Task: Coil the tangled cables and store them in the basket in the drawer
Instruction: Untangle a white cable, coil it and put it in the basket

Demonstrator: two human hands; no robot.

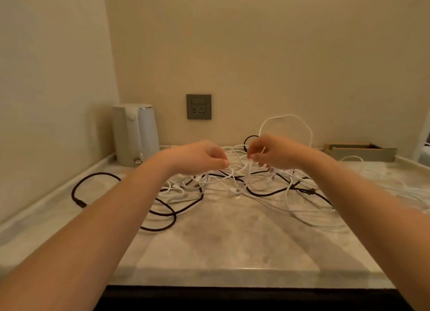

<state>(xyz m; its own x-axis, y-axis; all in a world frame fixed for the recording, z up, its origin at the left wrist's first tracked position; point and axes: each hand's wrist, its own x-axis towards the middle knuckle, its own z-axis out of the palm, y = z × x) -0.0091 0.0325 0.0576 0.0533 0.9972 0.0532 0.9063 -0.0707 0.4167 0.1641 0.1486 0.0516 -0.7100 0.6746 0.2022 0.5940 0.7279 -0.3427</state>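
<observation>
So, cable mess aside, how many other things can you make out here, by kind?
Kettle: 1
Wall socket: 1
Open box: 1
Hands: 2 (left hand, right hand)
Total: 5
The cables are too tangled to count.

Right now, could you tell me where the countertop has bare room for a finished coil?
Bare: the countertop strip between the cable tangle and the front edge. Crowded: the tangle itself, the kettle corner, the back-right tray.

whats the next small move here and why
Probably spread the hands apart to draw one strand loose: the left hand and right hand each pinch white strands above the pile, where black cables cross the white, none coiled.
</observation>
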